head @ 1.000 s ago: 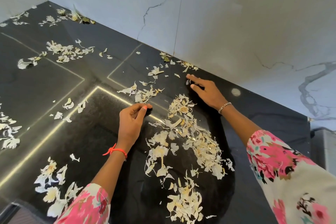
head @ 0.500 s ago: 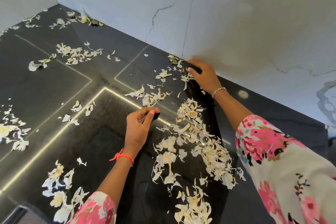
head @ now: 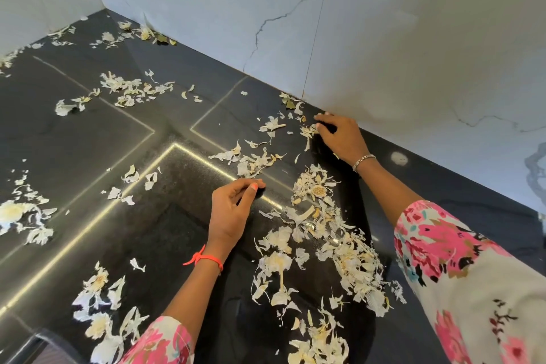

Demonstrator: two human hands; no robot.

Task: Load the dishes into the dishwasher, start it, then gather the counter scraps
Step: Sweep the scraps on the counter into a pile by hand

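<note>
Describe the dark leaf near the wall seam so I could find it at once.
Find the white marble wall and follow its thin vertical seam down to the black counter. Just left of where the seam ends, past the fingertips of the right hand, lies the leaf. It is dark olive green, while the peelings around it are pale.

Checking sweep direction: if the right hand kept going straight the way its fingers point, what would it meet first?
The right hand points left along the foot of the wall. First in line is the scrap clump right at its fingers, seemingly touching them.
</note>
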